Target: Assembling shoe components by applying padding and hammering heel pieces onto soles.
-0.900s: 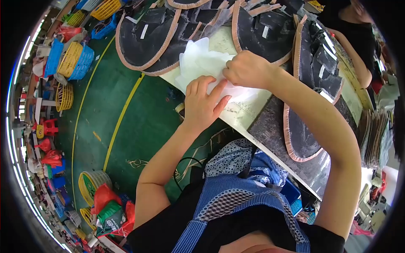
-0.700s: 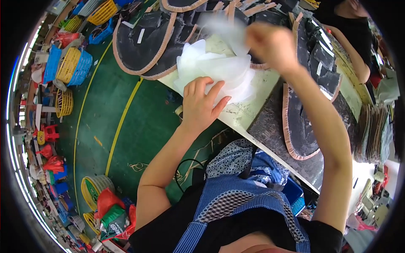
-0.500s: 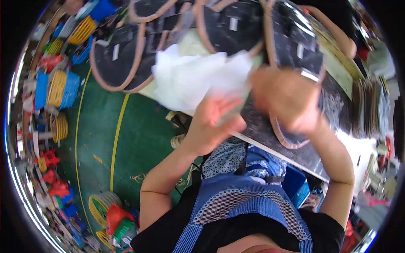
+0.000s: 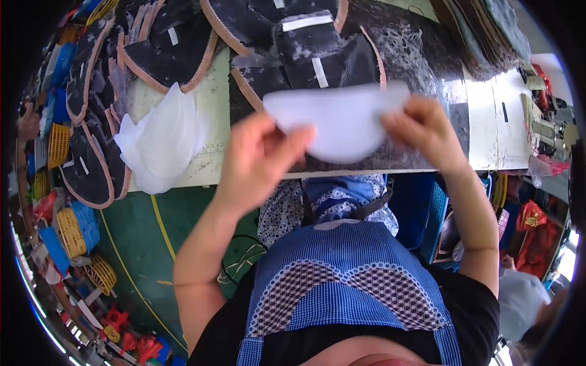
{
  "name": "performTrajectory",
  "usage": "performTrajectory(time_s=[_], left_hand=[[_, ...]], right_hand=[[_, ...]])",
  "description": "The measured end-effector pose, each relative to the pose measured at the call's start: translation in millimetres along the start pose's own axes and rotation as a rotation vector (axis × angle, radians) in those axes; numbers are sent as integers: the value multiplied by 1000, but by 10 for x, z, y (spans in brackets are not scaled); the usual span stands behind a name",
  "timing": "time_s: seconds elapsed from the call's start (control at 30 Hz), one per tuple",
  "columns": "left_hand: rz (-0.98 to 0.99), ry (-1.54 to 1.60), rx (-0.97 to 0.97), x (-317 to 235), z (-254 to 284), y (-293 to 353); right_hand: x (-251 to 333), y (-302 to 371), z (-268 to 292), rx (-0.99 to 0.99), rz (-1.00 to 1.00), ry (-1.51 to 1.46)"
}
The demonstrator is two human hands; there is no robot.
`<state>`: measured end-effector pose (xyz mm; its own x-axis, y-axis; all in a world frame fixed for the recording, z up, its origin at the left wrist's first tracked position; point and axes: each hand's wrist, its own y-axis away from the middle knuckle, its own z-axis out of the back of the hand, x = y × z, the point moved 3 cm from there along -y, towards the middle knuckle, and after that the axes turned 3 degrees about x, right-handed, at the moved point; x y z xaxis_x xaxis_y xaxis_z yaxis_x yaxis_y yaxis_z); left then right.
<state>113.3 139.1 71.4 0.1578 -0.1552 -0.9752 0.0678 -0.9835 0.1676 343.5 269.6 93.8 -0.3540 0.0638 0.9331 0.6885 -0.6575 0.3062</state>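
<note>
A white half-round sheet point(image 4: 339, 125) is stretched between my two hands above the table's front edge. My left hand point(image 4: 259, 152) grips its left end between thumb and fingers. At the opposite end, my right hand point(image 4: 421, 128) pinches the other corner, slightly blurred. Just beyond the sheet lie black curved pieces with pinkish-brown edging point(image 4: 323, 61) and white strips on them. A pile of similar white sheets point(image 4: 162, 143) rests on the table to the left of my left hand.
More black edged pieces point(image 4: 88, 165) overlap along the table's left side. A stack of flat dark sheets point(image 4: 485, 36) stands at the back right. Below the table are blue crates point(image 4: 408, 210). Yellow baskets point(image 4: 72, 232) line the left side beyond the green floor point(image 4: 137, 244).
My view has swung right. The white sheet is now held out between both hands; earlier my left hand was beside the white pile and my right hand was blurred above the black pieces.
</note>
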Motion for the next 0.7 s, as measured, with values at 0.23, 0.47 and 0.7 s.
performTrajectory(time_s=[0.23, 0.47, 0.7], left_hand=[[-230, -655, -103, 329, -65, -154], [-300, -783, -96, 374, -50, -201], [-601, -1350, -64, 54, -191, -185]], right_hand=[[-410, -344, 92, 5, 46, 367], [-424, -345, 41, -24, 106, 378], [-140, -200, -153, -349, 678, 941]])
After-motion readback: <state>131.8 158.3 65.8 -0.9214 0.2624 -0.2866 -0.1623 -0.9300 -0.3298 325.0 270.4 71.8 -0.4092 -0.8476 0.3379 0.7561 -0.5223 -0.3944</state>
